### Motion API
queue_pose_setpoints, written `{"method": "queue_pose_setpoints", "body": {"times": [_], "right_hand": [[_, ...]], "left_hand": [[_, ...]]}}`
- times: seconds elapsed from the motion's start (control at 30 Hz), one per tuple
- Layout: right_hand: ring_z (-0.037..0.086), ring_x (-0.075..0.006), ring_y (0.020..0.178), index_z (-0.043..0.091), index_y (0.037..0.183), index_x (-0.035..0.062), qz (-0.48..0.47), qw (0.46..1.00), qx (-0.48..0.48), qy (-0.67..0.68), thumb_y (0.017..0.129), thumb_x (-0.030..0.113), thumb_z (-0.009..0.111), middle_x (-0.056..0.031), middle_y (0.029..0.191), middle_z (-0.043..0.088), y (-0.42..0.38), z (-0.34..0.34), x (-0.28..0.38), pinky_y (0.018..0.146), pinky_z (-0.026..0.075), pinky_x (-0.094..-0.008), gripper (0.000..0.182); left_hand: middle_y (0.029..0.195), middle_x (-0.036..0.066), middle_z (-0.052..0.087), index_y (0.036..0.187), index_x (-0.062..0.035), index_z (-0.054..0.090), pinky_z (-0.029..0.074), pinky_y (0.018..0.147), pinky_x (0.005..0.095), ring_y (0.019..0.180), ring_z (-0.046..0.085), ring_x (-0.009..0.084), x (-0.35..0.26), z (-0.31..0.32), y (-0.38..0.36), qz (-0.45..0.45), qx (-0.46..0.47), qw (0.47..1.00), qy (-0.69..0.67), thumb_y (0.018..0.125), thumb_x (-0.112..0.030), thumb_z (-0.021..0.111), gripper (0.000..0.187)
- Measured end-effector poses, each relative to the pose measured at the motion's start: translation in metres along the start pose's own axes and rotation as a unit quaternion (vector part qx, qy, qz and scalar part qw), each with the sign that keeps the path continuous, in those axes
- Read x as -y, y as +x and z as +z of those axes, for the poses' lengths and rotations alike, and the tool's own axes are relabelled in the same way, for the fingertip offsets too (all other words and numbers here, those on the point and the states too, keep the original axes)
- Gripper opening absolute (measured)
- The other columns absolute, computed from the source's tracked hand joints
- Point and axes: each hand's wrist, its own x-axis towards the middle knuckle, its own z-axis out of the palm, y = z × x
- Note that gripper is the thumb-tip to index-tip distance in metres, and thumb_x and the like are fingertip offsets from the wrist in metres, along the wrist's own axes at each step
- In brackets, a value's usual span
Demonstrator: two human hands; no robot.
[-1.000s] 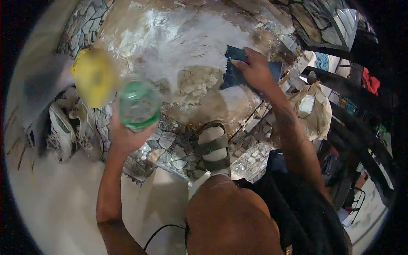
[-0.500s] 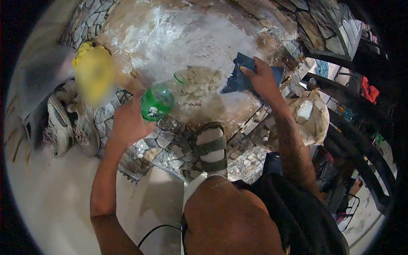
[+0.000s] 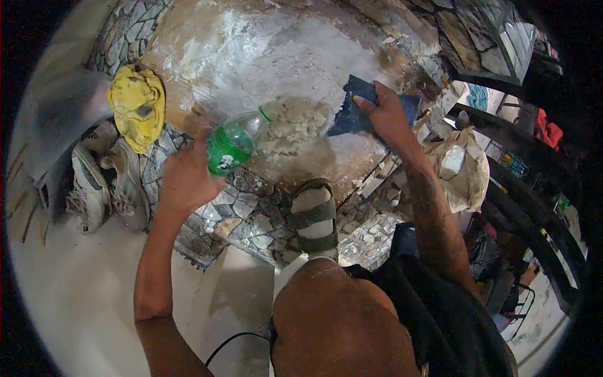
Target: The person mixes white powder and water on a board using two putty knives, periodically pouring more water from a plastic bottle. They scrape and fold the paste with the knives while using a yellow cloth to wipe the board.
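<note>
My left hand (image 3: 190, 177) is closed around a clear plastic bottle with a green label (image 3: 227, 149). The bottle is tilted, its neck with a green ring pointing up and right at a damp, grainy patch (image 3: 298, 122) in a spread of whitish powder (image 3: 282, 63). My right hand (image 3: 386, 116) grips a dark blue, flat scraper (image 3: 355, 107) with a ragged edge, thumb on its face. The scraper's edge meets the powder just right of the damp patch.
A yellow cloth (image 3: 137, 103) and a pair of worn sneakers (image 3: 91, 182) lie at the left. My sandalled foot (image 3: 311, 217) rests on stone paving in front. An open paper bag (image 3: 465, 169) stands right, near dark rails (image 3: 527, 213).
My left hand has shifted slightly left, and more of the bottle's side and neck now shows. My right hand and the scraper have hardly moved.
</note>
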Motion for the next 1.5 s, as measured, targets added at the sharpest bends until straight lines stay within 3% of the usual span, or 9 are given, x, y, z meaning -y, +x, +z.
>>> {"method": "queue_pose_setpoints", "body": {"times": [0.27, 0.47, 0.53, 0.6, 0.67, 0.77, 0.97, 1.2, 1.5], "right_hand": [[0.054, -0.041, 0.108, 0.052, 0.119, -0.0064, -0.162, 0.939, -0.174, -0.247, 0.083, 0.034, 0.065, -0.0272, 0.115, 0.057, 0.007, 0.016, 0.008, 0.096, 0.041, -0.0453, 0.055], [0.06, -0.0433, 0.089, 0.058, 0.099, -0.0032, -0.182, 0.942, -0.08, -0.269, 0.077, 0.015, 0.062, -0.0258, 0.095, 0.062, 0.002, 0.013, 0.073, 0.078, 0.05, -0.0483, 0.03], [0.06, -0.0437, 0.081, 0.054, 0.093, -0.0027, -0.24, 0.922, -0.109, -0.282, 0.078, 0.016, 0.063, -0.0247, 0.086, 0.062, -0.005, 0.025, 0.08, 0.07, 0.048, -0.0481, 0.026], [0.06, -0.0431, 0.074, 0.053, 0.09, -0.0019, -0.294, 0.896, -0.122, -0.308, 0.078, 0.014, 0.062, -0.0236, 0.079, 0.062, -0.013, 0.037, 0.086, 0.063, 0.048, -0.0481, 0.022], [0.061, -0.0415, 0.068, 0.053, 0.09, -0.0008, -0.349, 0.862, -0.118, -0.348, 0.077, 0.008, 0.059, -0.0225, 0.076, 0.062, -0.019, 0.05, 0.094, 0.058, 0.048, -0.0483, 0.017], [0.062, -0.0385, 0.064, 0.054, 0.092, 0.0006, -0.346, 0.847, -0.06, -0.398, 0.075, 0.004, 0.053, -0.0208, 0.074, 0.062, -0.028, 0.073, 0.105, 0.055, 0.049, -0.0471, 0.017], [0.063, -0.0337, 0.064, 0.054, 0.093, 0.0021, -0.39, 0.807, 0.002, -0.444, 0.077, 0.006, 0.052, -0.0143, 0.069, 0.062, -0.036, 0.081, 0.111, 0.053, 0.05, -0.0429, 0.016], [0.059, -0.0205, 0.059, 0.055, 0.087, 0.0017, -0.325, 0.889, -0.093, -0.309, 0.079, 0.005, 0.058, -0.0103, 0.064, 0.056, -0.043, 0.015, 0.097, 0.055, 0.047, -0.0349, 0.01], [0.052, -0.0139, 0.055, 0.062, 0.091, 0.0001, 0.041, 0.988, -0.136, 0.055, 0.083, 0.021, 0.068, -0.006, 0.072, 0.061, -0.072, 0.018, -0.032, 0.053, 0.046, -0.0312, 0.023]], "left_hand": [[0.104, 0.018, 0.063, 0.131, -0.0033, 0.037, 0.051, 0.08, 0.0445, 0.092, 0.063, 0.0369, 0.01, 0.009, -0.006, -0.049, -0.064, 0.995, -0.065, 0.064, -0.033, 0.075, 0.083], [0.116, 0.02, 0.053, 0.121, -0.0005, 0.046, 0.05, 0.082, 0.0408, 0.098, 0.06, 0.0334, 0.027, 0.009, -0.035, -0.075, -0.203, 0.972, -0.092, 0.06, -0.022, 0.079, 0.072], [0.117, 0.019, 0.054, 0.12, 0.0011, 0.047, 0.048, 0.085, 0.0398, 0.099, 0.058, 0.0317, 0.064, 0.042, -0.045, -0.174, -0.28, 0.827, -0.455, 0.061, -0.018, 0.08, 0.07], [0.117, 0.018, 0.055, 0.12, 0.0023, 0.047, 0.046, 0.089, 0.039, 0.101, 0.057, 0.03, 0.089, 0.051, -0.051, -0.182, -0.344, 0.78, -0.489, 0.062, -0.013, 0.08, 0.069], [0.116, 0.016, 0.057, 0.121, 0.0031, 0.047, 0.043, 0.092, 0.0386, 0.101, 0.056, 0.0283, 0.101, 0.041, -0.052, -0.108, -0.404, 0.883, -0.212, 0.062, -0.009, 0.081, 0.069], [0.115, 0.015, 0.059, 0.118, 0.0045, 0.05, 0.04, 0.094, 0.0387, 0.102, 0.056, 0.0262, 0.129, 0.033, -0.043, -0.127, -0.455, 0.881, -0.04, 0.063, -0.01, 0.083, 0.065], [0.102, 0.014, 0.064, 0.101, 0.0076, 0.061, 0.045, 0.084, 0.0327, 0.09, 0.059, 0.0215, 0.081, -0.05, 0.024, -0.061, -0.508, 0.834, -0.205, 0.066, -0.007, 0.081, 0.043], [0.104, 0.016, 0.063, 0.103, 0.006, 0.058, 0.045, 0.086, 0.0339, 0.09, 0.06, 0.026, 0.086, -0.088, 0.149, 0.067, -0.636, 0.718, -0.273, 0.065, -0.019, 0.082, 0.052], [0.124, 0.014, 0.051, 0.126, 0.0001, 0.044, 0.037, 0.094, 0.0373, 0.11, 0.048, 0.0304, 0.136, -0.11, 0.209, -0.054, -0.66, 0.695, -0.28, 0.076, -0.018, 0.071, 0.059]]}}
